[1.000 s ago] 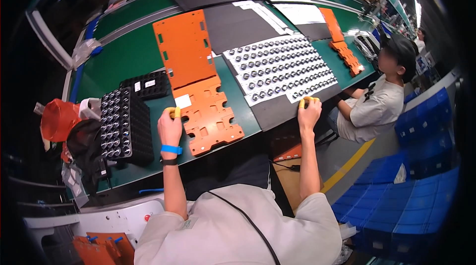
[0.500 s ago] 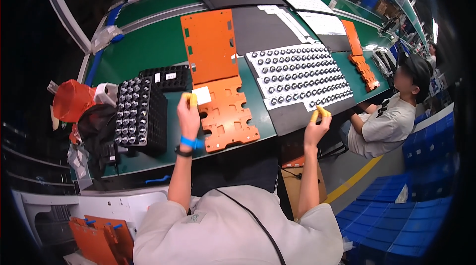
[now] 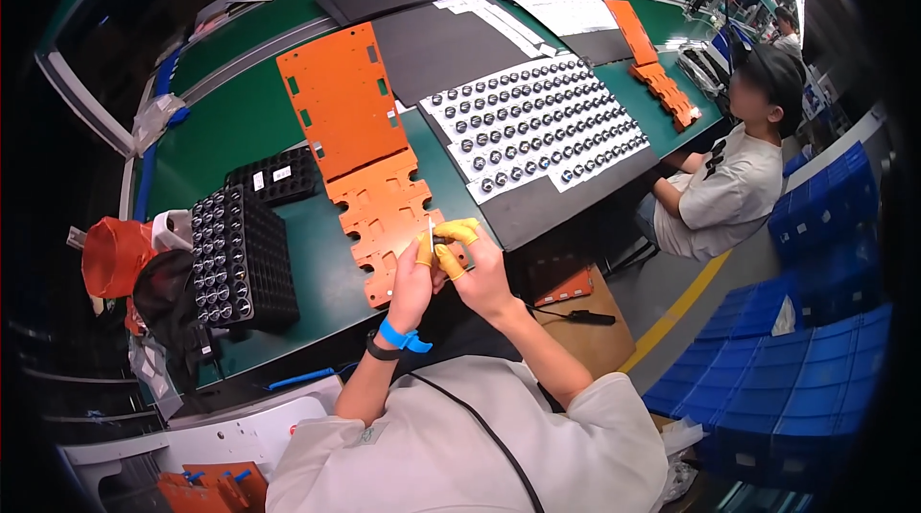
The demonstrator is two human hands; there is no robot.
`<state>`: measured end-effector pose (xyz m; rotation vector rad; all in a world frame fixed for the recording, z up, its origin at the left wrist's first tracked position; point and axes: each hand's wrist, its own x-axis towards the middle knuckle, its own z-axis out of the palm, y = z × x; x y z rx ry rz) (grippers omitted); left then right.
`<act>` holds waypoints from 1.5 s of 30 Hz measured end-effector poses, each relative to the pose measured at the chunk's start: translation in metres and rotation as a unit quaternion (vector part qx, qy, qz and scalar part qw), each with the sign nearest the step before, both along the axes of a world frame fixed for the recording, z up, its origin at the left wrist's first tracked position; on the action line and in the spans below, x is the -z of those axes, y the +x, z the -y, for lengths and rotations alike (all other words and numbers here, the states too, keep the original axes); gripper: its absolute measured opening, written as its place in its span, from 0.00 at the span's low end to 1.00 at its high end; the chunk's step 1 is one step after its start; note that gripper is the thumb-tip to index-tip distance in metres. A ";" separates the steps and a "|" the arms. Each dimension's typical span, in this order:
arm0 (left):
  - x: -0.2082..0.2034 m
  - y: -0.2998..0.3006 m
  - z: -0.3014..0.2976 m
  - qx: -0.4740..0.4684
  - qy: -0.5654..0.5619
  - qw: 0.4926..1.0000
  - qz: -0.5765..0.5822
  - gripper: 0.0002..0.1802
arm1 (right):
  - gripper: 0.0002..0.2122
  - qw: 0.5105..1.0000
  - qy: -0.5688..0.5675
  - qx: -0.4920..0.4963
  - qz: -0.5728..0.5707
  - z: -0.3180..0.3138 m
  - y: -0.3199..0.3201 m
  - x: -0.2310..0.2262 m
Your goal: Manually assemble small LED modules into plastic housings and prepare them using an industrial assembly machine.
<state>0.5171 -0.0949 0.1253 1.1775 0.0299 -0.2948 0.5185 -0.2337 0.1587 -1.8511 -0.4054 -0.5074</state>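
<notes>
My left hand [image 3: 414,275] and my right hand [image 3: 477,268] meet above the near end of the orange hinged plate [image 3: 384,211], yellow covers on several fingertips. Between the left fingers stands a thin white card [image 3: 432,225], seen almost edge-on. The right hand's fingers close round a small dark part [image 3: 439,241], mostly hidden by the fingertips. Right of the plate, a white sheet [image 3: 566,183] bears rows of small black round parts [image 3: 518,113]. It lies on a dark mat [image 3: 576,189].
At the left stand a tall black tray stack [image 3: 245,259] holding round parts and a lower black tray [image 3: 273,177]. An orange bag [image 3: 117,256] lies beyond. A co-worker [image 3: 739,173] sits at the right, near blue crates [image 3: 767,369]. A second orange plate [image 3: 652,62] lies farther right.
My right hand has come left from the white sheet's near edge to meet my left hand. The left hand has moved right with the white card, now turned edge-on. The view has shifted.
</notes>
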 end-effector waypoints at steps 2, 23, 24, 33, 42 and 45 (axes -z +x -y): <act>-0.002 0.002 -0.001 -0.081 0.305 0.934 0.166 0.07 | 0.12 0.998 -0.049 0.013 0.036 0.019 0.007 0.003; -0.008 0.009 -0.041 -0.170 0.501 0.811 0.251 0.07 | 0.13 0.867 -0.384 0.312 0.061 0.181 0.091 0.068; -0.007 0.008 -0.041 -0.171 0.500 0.811 0.253 0.07 | 0.13 0.867 -0.384 0.313 0.063 0.181 0.090 0.068; -0.008 0.010 -0.041 -0.165 0.488 0.821 0.248 0.06 | 0.13 0.871 -0.377 0.311 0.053 0.174 0.093 0.068; -0.009 0.015 -0.042 -0.177 0.550 0.762 0.293 0.17 | 0.10 0.921 -0.245 0.242 0.181 0.137 0.178 0.003; -0.015 0.018 -0.042 -0.166 0.581 0.759 0.242 0.33 | 0.11 0.935 -0.230 0.220 0.158 0.146 0.274 0.001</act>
